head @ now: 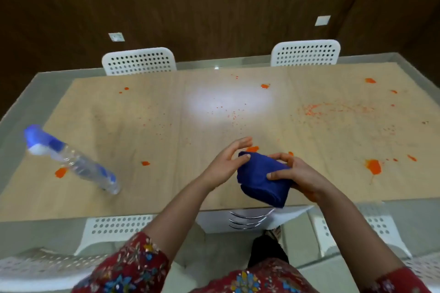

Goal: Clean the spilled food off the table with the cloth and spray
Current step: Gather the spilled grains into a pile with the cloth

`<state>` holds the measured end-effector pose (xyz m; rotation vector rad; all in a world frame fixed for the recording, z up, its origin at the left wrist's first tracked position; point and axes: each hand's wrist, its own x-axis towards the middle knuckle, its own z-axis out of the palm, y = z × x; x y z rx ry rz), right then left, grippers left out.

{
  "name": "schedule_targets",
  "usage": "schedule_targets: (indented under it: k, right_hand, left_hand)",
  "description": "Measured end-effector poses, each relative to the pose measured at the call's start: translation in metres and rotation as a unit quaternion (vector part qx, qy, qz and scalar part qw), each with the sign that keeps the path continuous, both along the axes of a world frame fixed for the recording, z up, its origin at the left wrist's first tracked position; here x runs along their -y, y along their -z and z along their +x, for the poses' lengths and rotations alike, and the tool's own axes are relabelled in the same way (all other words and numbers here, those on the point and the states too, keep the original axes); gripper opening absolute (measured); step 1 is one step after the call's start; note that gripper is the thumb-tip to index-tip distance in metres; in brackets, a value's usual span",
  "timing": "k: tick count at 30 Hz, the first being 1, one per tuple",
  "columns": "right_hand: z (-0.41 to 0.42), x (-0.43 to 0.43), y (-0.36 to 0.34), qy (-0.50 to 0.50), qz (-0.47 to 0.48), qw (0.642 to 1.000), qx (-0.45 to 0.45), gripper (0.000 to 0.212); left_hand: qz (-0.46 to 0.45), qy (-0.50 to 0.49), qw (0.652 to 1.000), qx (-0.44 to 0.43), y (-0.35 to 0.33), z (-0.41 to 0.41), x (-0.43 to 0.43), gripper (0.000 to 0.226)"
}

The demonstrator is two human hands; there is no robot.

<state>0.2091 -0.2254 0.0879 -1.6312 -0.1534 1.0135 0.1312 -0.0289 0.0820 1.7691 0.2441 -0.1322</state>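
Observation:
A folded dark blue cloth (262, 178) is held above the near edge of the table (147, 188). My right hand (297, 173) grips its right side, thumb across the top. My left hand (228, 162) touches the cloth's far left corner with the thumb, its fingers stretched out. A clear spray bottle (78, 162) with a blue and white trigger head stands at the near left, looking tilted. Orange food blobs (373, 166) and fine orange crumbs (333, 109) are scattered over the wooden tabletop, thickest at the right.
Two white perforated chairs (139, 60) (306, 52) stand at the table's far side, and more white chairs (114, 228) sit on the near side by my legs. A dark wood wall rises behind. A bright light patch lies mid-table.

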Motion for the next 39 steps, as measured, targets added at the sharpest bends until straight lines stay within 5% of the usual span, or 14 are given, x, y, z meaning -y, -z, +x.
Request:
schedule_targets:
  k: [4,6,11,15,22,25,29,34,39]
  right_hand:
    - [0.064,0.035,-0.011,0.051,0.037,0.998,-0.016,0.076]
    - [0.086,0.050,-0.012,0.115,0.112,0.985,-0.061,0.092]
    - [0.138,0.087,0.007,0.226,0.313,0.903,-0.189,0.094]
    - [0.164,0.085,0.020,0.282,0.301,0.880,-0.236,0.074]
    - [0.225,0.112,0.016,0.351,0.221,0.890,-0.190,0.046]
    - [0.232,0.115,0.018,0.397,0.316,0.833,-0.221,0.043]
    - [0.254,0.132,0.024,0.445,0.410,0.764,-0.223,0.042]
    - [0.301,0.177,0.027,0.463,0.368,0.783,-0.191,0.047]
    - [0.364,0.230,0.030,0.480,0.081,0.873,0.027,0.029]
  left_hand:
    - [0.240,0.119,0.962,0.043,-0.011,0.077,0.025,0.031]
    - [0.210,0.108,0.971,0.022,-0.014,0.103,0.034,0.019]
    - [-0.054,0.001,0.996,-0.075,-0.031,0.177,0.086,0.016]
    - [-0.116,-0.041,0.981,-0.151,-0.030,0.221,0.115,0.019]
    - [-0.066,-0.053,0.991,-0.107,-0.021,0.271,0.147,0.016]
    - [-0.031,-0.028,0.996,-0.073,-0.021,0.293,0.163,0.019]
    - [0.151,0.034,0.987,-0.036,-0.009,0.334,0.183,0.031]
    - [0.261,0.047,0.964,0.021,-0.002,0.382,0.212,0.057]
    - [0.310,0.127,0.942,0.004,0.024,0.429,0.215,0.040]
